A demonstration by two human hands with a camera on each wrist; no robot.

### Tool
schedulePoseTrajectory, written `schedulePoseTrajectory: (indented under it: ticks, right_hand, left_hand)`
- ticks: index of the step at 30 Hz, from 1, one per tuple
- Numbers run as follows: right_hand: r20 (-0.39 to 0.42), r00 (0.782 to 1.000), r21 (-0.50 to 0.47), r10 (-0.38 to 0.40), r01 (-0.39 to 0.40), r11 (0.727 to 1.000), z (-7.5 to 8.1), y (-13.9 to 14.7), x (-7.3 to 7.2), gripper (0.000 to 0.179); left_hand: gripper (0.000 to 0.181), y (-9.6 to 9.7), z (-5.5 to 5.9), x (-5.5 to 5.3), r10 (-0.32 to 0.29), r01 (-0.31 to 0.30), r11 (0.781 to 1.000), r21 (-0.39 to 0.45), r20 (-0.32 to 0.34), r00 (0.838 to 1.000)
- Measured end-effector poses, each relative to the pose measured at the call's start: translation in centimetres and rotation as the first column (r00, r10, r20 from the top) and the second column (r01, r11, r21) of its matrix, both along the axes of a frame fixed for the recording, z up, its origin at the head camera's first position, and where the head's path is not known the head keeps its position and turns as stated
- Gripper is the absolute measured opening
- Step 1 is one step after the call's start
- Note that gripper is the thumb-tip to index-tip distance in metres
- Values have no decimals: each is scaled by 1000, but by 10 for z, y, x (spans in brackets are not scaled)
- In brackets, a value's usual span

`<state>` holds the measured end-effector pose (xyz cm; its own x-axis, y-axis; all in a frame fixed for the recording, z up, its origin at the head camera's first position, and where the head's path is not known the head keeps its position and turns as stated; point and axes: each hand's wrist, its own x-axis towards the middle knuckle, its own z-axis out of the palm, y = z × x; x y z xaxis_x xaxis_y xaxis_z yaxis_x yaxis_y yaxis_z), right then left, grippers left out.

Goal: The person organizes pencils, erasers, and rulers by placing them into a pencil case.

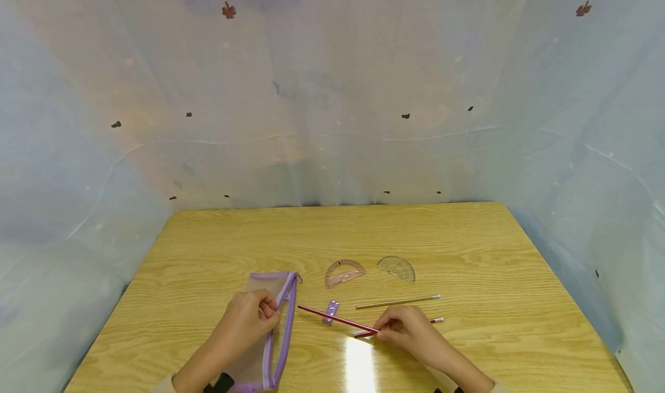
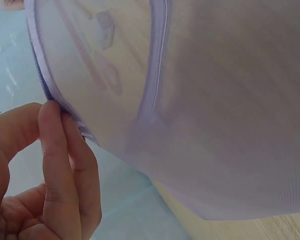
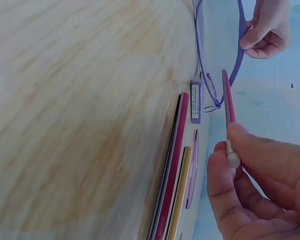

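Observation:
My left hand [image 1: 248, 315] pinches the zipped edge of a lilac mesh pencil case [image 1: 254, 358] between thumb and fingers. That edge is raised, so the case's mouth gapes toward the right. In my right hand [image 1: 407, 329] is a red pencil [image 1: 337, 319], pinched near its white-tipped end [image 3: 233, 159]. Its other end points left at the mouth of the case, just outside it. Beneath the held pencil lies a small purple block with a white label [image 3: 196, 101]. A second red pencil [image 1: 437, 320] rests on the table, partly hidden by the right hand.
A gold pencil [image 1: 397, 302] lies beyond the right hand. Farther back are a pink protractor [image 1: 349, 262] and a clear protractor [image 1: 397, 268]. The wooden table [image 1: 467, 237] has a pale patterned sheet [image 1: 337, 93] hanging behind and around it.

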<state>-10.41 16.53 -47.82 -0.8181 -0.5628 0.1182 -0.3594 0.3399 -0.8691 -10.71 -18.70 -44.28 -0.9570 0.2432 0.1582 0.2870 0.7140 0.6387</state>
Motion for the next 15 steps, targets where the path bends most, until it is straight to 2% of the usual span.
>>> schedulePoseTrajectory:
  ticks: [7, 15]
  right_hand:
    - [24, 1000, 20, -20, 19, 1000, 4, -10, -4, 5]
    - [44, 998, 30, -42, 41, 999, 6, -21, -6, 5]
  left_hand:
    - [19, 0, 2, 0, 0, 0, 1000, -5, -19, 1000]
    - [18, 0, 4, -1, 9, -10, 1000, -11, -7, 1000]
